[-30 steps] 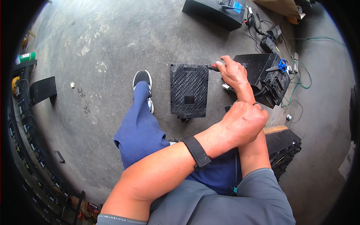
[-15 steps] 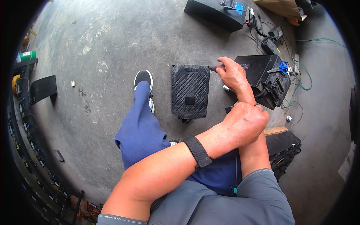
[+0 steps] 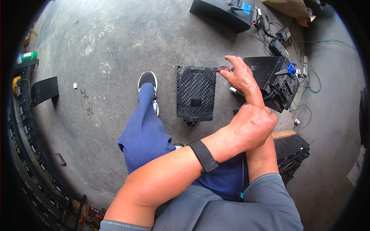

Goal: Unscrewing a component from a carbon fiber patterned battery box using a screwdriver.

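A flat black ribbed case (image 3: 195,92) lies on the floor ahead of me. Beside its upper right corner is a screwdriver (image 3: 224,69) with a red and black handle. My right hand (image 3: 243,75) has its thumb against that handle; the index finger is stretched out away from it, and the other fingers are partly hidden. With a black strap on its wrist, my left arm crosses over to the right. My left hand (image 3: 252,125) is closed over my right forearm, its fingertips out of sight.
Blue-handled scissors (image 3: 287,70) lie on a black box (image 3: 262,71) at the right. Beyond stand another black box (image 3: 223,15) and tangled cables (image 3: 266,29). A black unit (image 3: 291,154) lies near my right elbow. A dark rack (image 3: 29,134) lines the left side.
The fingers of my right hand have spread apart more around the screwdriver handle, and the wrist has turned slightly. My left hand stays over the right forearm, and the case lies as before.
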{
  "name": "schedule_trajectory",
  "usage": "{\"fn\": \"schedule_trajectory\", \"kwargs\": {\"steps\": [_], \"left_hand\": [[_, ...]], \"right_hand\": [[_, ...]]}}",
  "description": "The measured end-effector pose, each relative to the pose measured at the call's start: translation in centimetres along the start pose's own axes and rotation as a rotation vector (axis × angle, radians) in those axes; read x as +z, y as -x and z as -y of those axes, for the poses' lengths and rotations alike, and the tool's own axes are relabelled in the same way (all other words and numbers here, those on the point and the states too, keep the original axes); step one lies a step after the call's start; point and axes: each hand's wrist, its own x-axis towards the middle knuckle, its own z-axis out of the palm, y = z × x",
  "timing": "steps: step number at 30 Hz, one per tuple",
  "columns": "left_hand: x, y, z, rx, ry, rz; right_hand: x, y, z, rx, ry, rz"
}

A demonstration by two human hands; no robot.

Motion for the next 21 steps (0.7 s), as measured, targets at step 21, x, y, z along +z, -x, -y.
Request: {"fn": "schedule_trajectory", "kwargs": {"steps": [21], "left_hand": [[0.2,0.0,0.0,0.013,0.009,-0.011]], "right_hand": [[0.3,-0.3,-0.4,-0.016,0.002,-0.024]]}}
